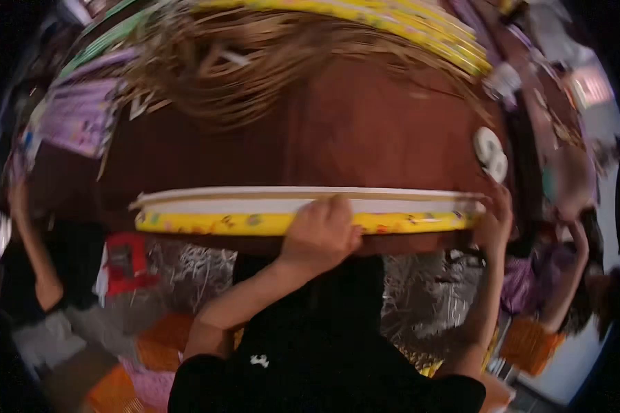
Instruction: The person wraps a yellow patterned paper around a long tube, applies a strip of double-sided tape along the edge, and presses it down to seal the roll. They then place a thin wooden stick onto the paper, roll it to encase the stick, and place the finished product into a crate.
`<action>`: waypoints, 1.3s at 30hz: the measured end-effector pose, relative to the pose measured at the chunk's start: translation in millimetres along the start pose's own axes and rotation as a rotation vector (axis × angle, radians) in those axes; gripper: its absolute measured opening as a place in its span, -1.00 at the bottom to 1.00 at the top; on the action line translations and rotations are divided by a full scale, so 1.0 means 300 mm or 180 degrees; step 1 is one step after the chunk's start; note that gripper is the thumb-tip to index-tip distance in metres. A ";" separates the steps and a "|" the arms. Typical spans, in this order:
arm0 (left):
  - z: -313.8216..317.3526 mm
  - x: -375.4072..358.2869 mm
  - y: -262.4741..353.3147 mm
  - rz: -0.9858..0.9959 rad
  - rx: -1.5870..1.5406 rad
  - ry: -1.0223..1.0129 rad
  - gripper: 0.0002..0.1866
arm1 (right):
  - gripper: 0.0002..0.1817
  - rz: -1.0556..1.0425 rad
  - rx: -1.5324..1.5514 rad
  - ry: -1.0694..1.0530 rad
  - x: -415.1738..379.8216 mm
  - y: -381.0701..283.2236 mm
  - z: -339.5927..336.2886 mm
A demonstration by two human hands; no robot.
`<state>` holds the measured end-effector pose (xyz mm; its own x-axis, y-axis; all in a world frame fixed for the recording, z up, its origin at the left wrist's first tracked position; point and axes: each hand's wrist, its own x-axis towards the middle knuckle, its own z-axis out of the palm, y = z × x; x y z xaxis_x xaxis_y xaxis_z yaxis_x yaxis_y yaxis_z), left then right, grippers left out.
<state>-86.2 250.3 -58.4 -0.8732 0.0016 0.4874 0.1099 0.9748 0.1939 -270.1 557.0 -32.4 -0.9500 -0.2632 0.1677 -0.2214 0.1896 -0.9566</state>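
A long yellow printed sheet (406,222), folded lengthwise with its white inner side showing, lies along the near table edge. A thin brown strip (255,197) runs along the white part. My left hand (320,230) is closed over the sheet near its middle, fingers curled down onto it. At the right end, my right hand (494,213) is closed around the sheet's tip, with fingers bent; blur hides the exact grip. Just beyond my right hand lie two white rolls (490,153), side by side.
Across the brown table (393,124) lies a loose heap of long brown strips (255,69). More yellow printed lengths (420,31) are behind it, with purple printed sheets (79,117) at left. Other people sit either side. A red stool (127,261) and scraps (200,272) are below.
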 end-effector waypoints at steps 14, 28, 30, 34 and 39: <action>-0.025 -0.045 -0.013 -0.0081 -0.0573 0.0357 -0.48 | -0.51 -0.2012 -0.2537 -0.2162 -0.098 -0.188 0.384; -0.229 -0.322 -0.402 0.0040 0.0395 -0.0001 -0.47 | -0.55 -0.2011 -0.3131 -0.2315 -0.109 -0.237 0.400; -0.229 -0.316 -0.402 0.0098 0.0461 0.0084 -0.51 | -0.53 -0.2200 -0.3472 -0.2323 -0.103 -0.301 0.433; -0.224 -0.323 -0.404 0.0072 0.0352 0.0154 -0.53 | -0.57 -0.1510 -0.2645 -0.2222 -0.093 -0.458 0.699; -0.217 -0.329 -0.402 0.0129 0.0388 0.0235 -0.54 | -0.63 -0.1791 -0.0826 -0.3438 -0.046 -0.488 1.227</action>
<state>17.6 118.0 -74.3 -0.8314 0.0294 0.5548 0.0820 0.9942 0.0702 -143.5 184.8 17.7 -0.0696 -0.9878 0.1393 -0.6926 -0.0527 -0.7194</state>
